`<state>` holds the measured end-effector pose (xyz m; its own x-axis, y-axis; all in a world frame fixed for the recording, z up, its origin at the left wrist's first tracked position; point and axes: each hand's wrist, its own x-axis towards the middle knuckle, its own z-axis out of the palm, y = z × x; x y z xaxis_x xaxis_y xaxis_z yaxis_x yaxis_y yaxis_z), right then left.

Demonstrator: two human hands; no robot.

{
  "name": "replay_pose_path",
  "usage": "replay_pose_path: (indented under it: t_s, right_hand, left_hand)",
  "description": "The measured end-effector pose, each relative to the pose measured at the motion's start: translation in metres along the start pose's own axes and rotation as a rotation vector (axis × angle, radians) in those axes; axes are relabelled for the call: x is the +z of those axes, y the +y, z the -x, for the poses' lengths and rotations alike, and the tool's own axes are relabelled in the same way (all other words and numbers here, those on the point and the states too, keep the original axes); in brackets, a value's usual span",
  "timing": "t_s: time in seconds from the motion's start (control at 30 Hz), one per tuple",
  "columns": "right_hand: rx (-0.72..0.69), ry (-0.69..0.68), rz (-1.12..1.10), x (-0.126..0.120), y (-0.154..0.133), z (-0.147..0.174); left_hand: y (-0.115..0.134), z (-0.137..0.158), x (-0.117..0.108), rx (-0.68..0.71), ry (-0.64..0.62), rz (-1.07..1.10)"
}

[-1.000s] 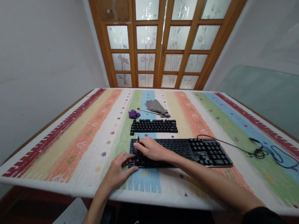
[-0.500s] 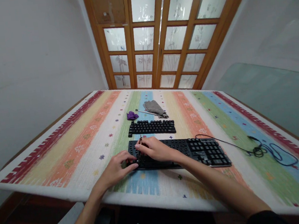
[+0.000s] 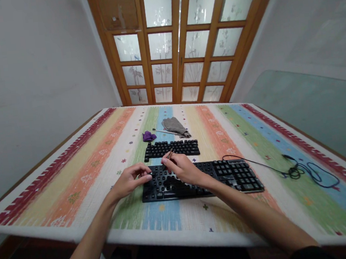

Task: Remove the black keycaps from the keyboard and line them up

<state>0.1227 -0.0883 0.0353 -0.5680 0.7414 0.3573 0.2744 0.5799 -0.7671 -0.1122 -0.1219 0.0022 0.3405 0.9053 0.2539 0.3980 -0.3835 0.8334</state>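
Note:
A black keyboard [image 3: 164,195] lies flat on the table, its left and middle part showing bare switches and its right-hand number pad still capped. My left hand [image 3: 132,181] is at the keyboard's upper left corner, thumb and fingers pinched together; whatever is between them is too small to make out. Over the keyboard's upper middle, my right hand [image 3: 183,169] grips a small thin tool [image 3: 170,154] that points up and away; its kind is unclear. Just behind the keyboard, black keycaps [image 3: 171,149] are laid out in rows like a keyboard.
Behind the keycaps lie a crumpled purple cloth [image 3: 149,136], a thin rod [image 3: 164,130] and a grey cloth [image 3: 175,127]. A black cable [image 3: 298,173] runs from the keyboard and coils at the right. A striped cloth covers the table [image 3: 101,153].
My left hand has moved up from the keyboard's lower left to its upper left corner. My right hand has shifted slightly right with the tool. The view has moved a little.

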Motion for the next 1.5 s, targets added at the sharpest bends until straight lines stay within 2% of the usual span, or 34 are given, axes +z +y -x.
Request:
replay_pose_path:
  t_s: [0.07, 0.17, 0.3, 0.47, 0.8, 1.17, 1.5]
  right_hand:
    - [0.025, 0.027, -0.019, -0.003, 0.003, 0.002]
    - [0.024, 0.029, -0.017, -0.007, 0.006, 0.005]
    - [0.000, 0.032, 0.007, -0.011, 0.003, 0.009]
    - [-0.005, 0.011, 0.025, -0.015, -0.003, 0.013]
    - [-0.035, -0.010, 0.039, -0.016, -0.008, 0.017]
    - [-0.041, -0.035, 0.071, -0.016, -0.007, 0.018]
    - [-0.039, -0.074, 0.045, -0.015, -0.009, 0.019]
  left_hand:
    - [-0.006, -0.008, -0.002, 0.025, 0.071, -0.052]
    - [-0.017, -0.024, -0.005, 0.094, 0.115, -0.248]
    - [-0.035, -0.046, -0.005, 0.180, 0.064, -0.455]
    - [-0.057, -0.060, -0.002, 0.157, 0.005, -0.594]
    - [-0.067, -0.061, -0.006, 0.141, -0.023, -0.683]
    - [-0.057, -0.067, -0.003, 0.172, -0.054, -0.645]
    - [-0.057, -0.070, -0.002, 0.181, -0.070, -0.671]
